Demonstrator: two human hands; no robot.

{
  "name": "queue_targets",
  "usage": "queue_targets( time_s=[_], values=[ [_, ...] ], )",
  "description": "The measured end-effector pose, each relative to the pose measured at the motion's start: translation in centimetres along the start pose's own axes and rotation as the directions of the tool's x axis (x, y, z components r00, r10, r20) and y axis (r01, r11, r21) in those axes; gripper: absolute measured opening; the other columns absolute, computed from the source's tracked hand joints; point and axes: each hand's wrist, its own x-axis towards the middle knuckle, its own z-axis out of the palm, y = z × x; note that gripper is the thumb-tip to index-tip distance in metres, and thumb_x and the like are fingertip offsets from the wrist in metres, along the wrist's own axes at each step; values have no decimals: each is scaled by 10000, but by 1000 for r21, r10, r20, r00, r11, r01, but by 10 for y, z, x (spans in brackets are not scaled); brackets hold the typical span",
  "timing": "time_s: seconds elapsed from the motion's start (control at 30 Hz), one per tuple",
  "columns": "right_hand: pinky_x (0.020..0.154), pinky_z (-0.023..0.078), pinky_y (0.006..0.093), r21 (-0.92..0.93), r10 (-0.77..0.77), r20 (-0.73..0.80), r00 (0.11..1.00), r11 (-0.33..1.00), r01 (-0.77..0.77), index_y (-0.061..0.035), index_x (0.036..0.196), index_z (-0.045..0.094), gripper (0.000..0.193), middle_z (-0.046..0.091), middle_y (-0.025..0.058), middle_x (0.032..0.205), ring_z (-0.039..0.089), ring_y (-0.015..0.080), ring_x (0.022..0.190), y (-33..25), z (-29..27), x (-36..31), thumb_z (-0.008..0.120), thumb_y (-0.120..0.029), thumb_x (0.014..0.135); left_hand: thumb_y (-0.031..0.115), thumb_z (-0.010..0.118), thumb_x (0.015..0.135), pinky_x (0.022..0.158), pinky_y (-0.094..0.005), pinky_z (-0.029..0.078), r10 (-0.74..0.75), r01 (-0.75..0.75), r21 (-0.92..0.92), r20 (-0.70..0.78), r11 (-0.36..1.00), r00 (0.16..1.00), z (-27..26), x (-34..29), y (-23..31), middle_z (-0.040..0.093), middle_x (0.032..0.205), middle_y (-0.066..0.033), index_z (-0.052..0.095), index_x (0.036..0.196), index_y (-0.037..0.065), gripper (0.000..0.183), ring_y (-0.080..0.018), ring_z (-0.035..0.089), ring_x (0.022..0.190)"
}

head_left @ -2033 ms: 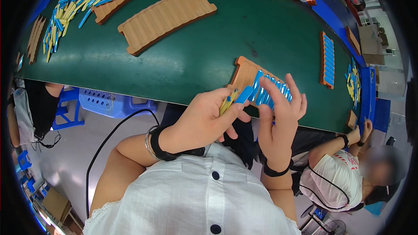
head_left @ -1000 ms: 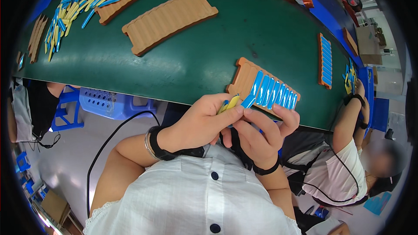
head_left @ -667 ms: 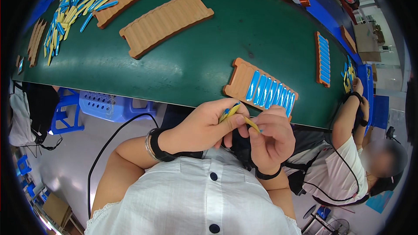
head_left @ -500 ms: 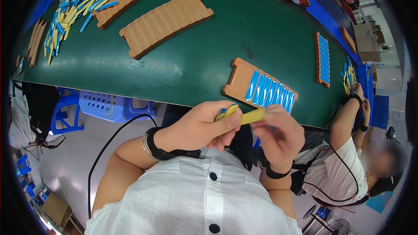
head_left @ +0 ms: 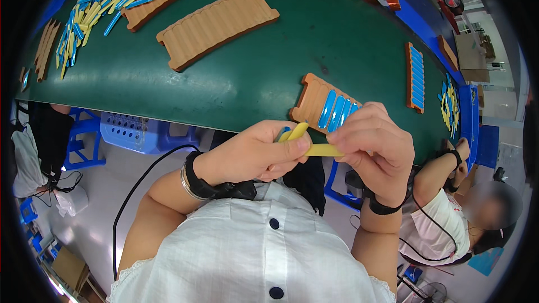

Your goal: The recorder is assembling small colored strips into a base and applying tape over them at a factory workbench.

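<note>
Tray point(head_left: 307, 101) w/ blue strips point(head_left: 327, 109) part-hidden behind R hand point(head_left: 379, 146), upper-L strip pile point(head_left: 90, 17) cut off @ top

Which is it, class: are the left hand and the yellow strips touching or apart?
Touching. The head view shows the left hand clasping the yellow strips, their ends sticking out from its grip.

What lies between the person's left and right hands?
In the head view, one yellow strip bridges the gap, reaching from the left hand to the right hand.
</note>
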Motion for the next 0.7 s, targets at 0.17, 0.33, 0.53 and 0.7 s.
queue_targets(
  time_s=[0.17,0.33,0.53,0.7],
  values=[
    [783,463,311,256,214,-130,968,951,-175,-65,934,696,185,718,39,882,626,158,769,6,0,-11,785,-57,772,257,507,1063,443,-231,257,29,-22,85,-87,996,996,4,2,1,416,646,20,563,1143,-2,277,-55,320,501],
    [800,480,329,-62,482,-156,862,866,-496,-23,905,651,131,676,93,876,626,250,859,30,-5,17,720,-111,837,178,478,1037,459,-233,375,61,-67,-72,-86,995,994,-4,2,3,561,759,-64,537,1246,-50,315,-88,454,517],
    [825,456,440,-549,389,-47,920,759,-349,-54,978,666,177,640,114,924,570,316,919,58,14,32,725,-150,841,211,487,1048,570,-284,579,101,-94,50,-152,994,983,1,4,2,687,1099,-207,484,1287,-47,351,-218,704,735],
    [870,421,411,-558,301,-113,947,770,-311,-70,1128,636,275,654,82,974,570,293,956,49,19,31,693,-155,873,208,501,1051,574,-276,614,113,-91,107,-224,990,968,7,2,10,667,1191,-240,373,1332,-47,401,-259,744,798]
  ],
)
